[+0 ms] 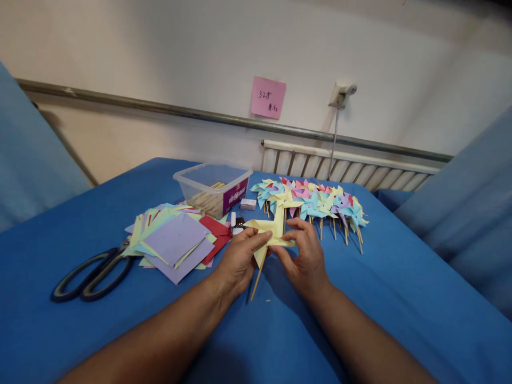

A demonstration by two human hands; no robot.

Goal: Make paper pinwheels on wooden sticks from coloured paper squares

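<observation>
A pale yellow paper pinwheel [279, 225] on a thin wooden stick [258, 277] is held up over the blue cloth. My left hand [242, 256] is closed on it, the thumb pressing near the centre of the folded paper. From the other side, my right hand [304, 253] pinches the lower right blade between thumb and fingers. The stick slants down below the paper. Behind my hands stand many finished pinwheels [314, 204] in several colours on sticks. Just left of the pinwheel, a small black and white stapler-like object [237, 223] is partly hidden.
To the left lie a pile of coloured paper squares [176, 240], a red paper piece [216, 234] and large scissors [94, 274]. A clear plastic box [214, 186] holds wooden sticks, with a small white box [248, 205] beside it. A radiator [348, 168] lines the wall behind the table.
</observation>
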